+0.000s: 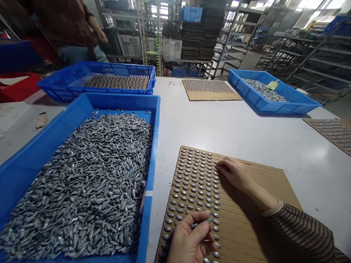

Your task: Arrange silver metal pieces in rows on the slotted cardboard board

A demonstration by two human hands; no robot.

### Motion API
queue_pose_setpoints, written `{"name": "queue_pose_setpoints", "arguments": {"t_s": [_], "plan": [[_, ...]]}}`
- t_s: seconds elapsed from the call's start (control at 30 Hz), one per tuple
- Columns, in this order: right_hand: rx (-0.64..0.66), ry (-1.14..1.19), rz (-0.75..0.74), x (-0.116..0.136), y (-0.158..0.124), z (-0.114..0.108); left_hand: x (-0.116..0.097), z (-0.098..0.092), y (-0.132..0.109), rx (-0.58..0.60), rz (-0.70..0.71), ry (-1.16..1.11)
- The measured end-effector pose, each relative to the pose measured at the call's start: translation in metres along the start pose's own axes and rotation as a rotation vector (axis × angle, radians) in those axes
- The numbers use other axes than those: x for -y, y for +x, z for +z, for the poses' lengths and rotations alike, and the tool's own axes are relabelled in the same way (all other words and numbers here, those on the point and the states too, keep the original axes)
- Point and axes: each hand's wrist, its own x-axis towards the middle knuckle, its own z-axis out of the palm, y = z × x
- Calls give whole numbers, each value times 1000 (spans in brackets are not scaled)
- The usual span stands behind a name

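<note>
Well, the left hand (190, 243) pinches a small metal weight (201, 223) between thumb and fingertips over the cardboard sheet (247, 210), and the loosely curled, seemingly empty right hand (234, 174) rests by the rows of weights (193, 182), where a slip could knock them askew.

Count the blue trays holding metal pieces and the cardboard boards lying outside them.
Blue trays: 3
Cardboard boards: 3
Total: 6
</note>
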Motion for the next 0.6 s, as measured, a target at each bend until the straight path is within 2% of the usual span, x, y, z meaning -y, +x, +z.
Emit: {"name": "queue_pose_setpoints", "arguments": {"t_s": [0.6], "plan": [[155, 8, 7, 2, 17, -15, -3, 0, -1, -21, -15, 0]]}}
